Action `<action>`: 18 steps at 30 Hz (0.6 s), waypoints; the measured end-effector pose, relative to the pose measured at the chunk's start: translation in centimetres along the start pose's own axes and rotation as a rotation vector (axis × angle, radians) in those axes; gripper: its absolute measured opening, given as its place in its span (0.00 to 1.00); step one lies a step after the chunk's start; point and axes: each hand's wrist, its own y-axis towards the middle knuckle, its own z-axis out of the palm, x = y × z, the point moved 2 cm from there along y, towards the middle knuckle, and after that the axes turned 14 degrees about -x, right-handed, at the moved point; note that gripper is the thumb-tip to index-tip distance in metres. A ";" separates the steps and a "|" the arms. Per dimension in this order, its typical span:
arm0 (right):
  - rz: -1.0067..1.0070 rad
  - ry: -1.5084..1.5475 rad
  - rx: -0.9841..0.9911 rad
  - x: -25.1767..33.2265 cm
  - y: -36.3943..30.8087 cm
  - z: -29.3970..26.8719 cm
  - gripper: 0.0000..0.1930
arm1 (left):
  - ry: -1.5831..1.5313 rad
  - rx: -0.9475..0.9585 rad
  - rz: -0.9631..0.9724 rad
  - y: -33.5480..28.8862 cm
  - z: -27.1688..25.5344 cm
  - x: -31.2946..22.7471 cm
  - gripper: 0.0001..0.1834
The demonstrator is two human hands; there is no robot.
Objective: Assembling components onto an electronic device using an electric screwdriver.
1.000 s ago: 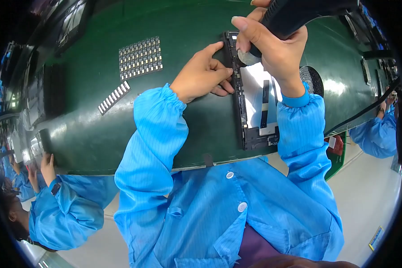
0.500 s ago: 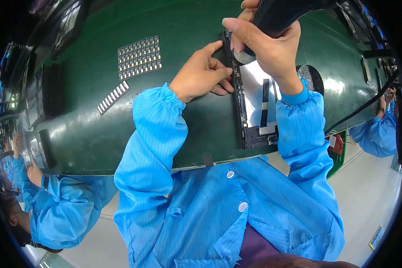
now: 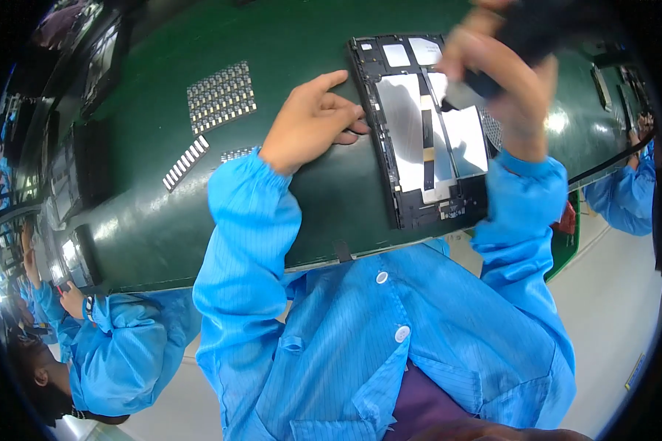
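Observation:
An opened tablet lies on the green table, its silver battery panels and a dark vertical strip exposed inside a black frame. My left hand rests beside the tablet's left edge, empty, with its fingers apart and partly bent; fingertip contact with the frame is hard to judge. Over the tablet's right side, my right hand is closed around a black handheld tool with a pale, blunt end. Motion smears this hand and the tool, and the tool's upper part runs into the dark rim.
Left of my left hand lie a sheet of small parts, a slanted strip of white pieces and a smaller strip. Dark devices stand at the left. A round mesh item is partly hidden. A co-worker sits at left.
My right hand and the tool have moved right, uncovering more of the tablet. Its inner face now shows more fully. My left hand has shifted slightly left.

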 end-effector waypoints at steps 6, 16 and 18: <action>0.177 0.247 0.318 0.7 -8.5 -12.6 0.27 | -0.173 0.073 -0.046 -8.3 2.0 0.9 0.33; 0.436 0.449 0.794 2.0 -10.1 -11.4 0.26 | -0.259 -0.203 -0.119 -10.6 6.0 1.9 0.39; 0.418 0.611 0.812 2.4 -9.4 -9.9 0.23 | -0.225 -0.224 -0.089 -10.2 5.6 0.0 0.36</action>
